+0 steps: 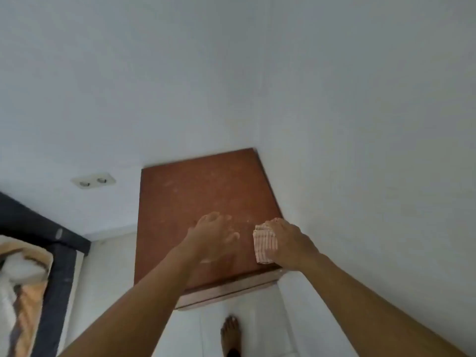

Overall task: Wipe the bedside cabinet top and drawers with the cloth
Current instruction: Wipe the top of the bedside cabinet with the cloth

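Note:
The bedside cabinet (195, 199) has a reddish-brown top with pale dusty smears and stands in the corner between two white walls. A folded, pink-striped white cloth (264, 244) lies on the top near its front right corner. My right hand (286, 243) presses down on the cloth and grips it. To the left of the cloth, my left hand (213, 235) hovers over or rests on the top with its fingers spread and nothing in it. The drawer fronts are hidden; only the pale front edge (229, 292) shows.
A white wall socket (93, 180) sits left of the cabinet. A dark bed frame (59, 256) with a patterned blanket (20, 287) fills the lower left. White floor tiles (110, 276) lie between. My bare foot (230, 331) stands in front of the cabinet.

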Demonstrator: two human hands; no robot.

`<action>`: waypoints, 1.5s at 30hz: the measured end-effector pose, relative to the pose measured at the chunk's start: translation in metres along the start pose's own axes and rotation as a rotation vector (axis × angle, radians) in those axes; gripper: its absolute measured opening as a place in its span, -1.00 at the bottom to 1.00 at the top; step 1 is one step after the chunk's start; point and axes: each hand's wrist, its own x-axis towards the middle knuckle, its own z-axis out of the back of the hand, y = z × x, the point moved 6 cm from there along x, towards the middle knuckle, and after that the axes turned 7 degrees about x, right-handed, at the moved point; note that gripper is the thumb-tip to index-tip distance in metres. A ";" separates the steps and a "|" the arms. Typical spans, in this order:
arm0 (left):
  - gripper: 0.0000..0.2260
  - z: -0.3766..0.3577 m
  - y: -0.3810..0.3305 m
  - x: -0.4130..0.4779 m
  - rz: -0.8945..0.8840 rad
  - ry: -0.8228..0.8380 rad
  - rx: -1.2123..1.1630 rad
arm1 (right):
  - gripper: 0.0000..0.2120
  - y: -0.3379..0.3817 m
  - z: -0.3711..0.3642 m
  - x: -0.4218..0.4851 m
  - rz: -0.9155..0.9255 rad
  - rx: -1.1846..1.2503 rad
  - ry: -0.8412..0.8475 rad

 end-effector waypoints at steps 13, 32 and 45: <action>-0.40 -0.095 0.029 0.149 0.043 0.165 0.193 | -0.43 -0.065 -0.098 0.094 -0.108 -0.176 -0.278; -0.45 0.041 0.075 0.295 0.047 -0.034 0.132 | -0.47 0.014 0.067 0.318 0.049 0.132 -0.550; -0.45 0.018 0.099 0.381 0.039 -0.122 0.192 | -0.40 -0.013 0.013 0.440 0.080 -0.193 -0.253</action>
